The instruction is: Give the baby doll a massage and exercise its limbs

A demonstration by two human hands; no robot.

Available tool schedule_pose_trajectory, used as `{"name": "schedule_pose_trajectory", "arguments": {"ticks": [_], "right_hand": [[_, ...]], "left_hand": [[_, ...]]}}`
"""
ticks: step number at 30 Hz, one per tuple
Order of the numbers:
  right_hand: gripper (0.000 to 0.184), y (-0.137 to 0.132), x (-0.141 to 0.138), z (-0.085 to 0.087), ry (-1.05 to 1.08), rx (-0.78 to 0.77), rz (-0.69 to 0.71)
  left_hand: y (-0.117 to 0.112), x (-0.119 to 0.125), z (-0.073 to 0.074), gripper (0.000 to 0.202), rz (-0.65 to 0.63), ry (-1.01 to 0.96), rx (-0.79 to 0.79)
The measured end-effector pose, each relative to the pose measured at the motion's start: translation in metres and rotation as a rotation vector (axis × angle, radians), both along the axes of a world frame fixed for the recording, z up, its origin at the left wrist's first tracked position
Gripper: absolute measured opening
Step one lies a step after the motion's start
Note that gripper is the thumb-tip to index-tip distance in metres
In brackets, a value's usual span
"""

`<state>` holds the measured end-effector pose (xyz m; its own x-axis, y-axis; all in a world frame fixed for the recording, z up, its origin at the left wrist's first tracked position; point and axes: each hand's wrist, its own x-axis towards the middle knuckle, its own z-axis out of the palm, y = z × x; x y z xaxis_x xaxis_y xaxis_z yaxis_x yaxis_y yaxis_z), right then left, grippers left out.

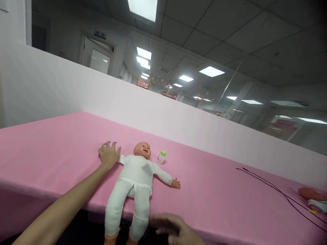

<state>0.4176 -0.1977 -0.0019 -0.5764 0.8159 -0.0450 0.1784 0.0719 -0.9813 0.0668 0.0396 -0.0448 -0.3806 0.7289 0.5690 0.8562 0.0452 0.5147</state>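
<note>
A baby doll [136, 180] in a white one-piece suit lies on its back on the pink table [58, 147], its legs hanging over the near edge. My left hand [108, 154] rests flat over the doll's outstretched arm, fingers spread. My right hand [176, 230] hovers near the table's front edge beside the doll's leg. It is blurred by motion, with fingers loosely extended and nothing in them. A small baby bottle [161, 156] with a green cap stands just right of the doll's head.
A white partition wall [126, 103] runs behind the table. Thin black cables [281, 192] trail across the right side of the table. A second doll [315, 201] lies at the far right edge. Glass office walls show beyond.
</note>
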Motion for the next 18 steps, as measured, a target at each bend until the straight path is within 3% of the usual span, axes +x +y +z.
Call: {"name": "schedule_pose_trajectory", "arguments": {"ticks": [4,8,12,18], "right_hand": [[0.063,0.069,-0.018,0.013,0.224,-0.16,-0.269],[0.044,0.125,-0.046,0.014,0.337,-0.255,-0.449],[0.035,0.146,-0.062,0.001,0.452,-0.25,-0.473],[0.02,0.135,-0.058,-0.028,0.405,-0.064,-0.464]], "left_hand": [[0.009,0.031,0.022,0.054,-0.402,-0.106,0.008],[0.023,0.057,0.036,0.079,-0.619,-0.413,-0.187],[0.029,0.071,0.033,0.085,-0.704,-0.516,-0.293],[0.028,0.072,0.021,0.078,-0.665,-0.45,-0.299]]}}
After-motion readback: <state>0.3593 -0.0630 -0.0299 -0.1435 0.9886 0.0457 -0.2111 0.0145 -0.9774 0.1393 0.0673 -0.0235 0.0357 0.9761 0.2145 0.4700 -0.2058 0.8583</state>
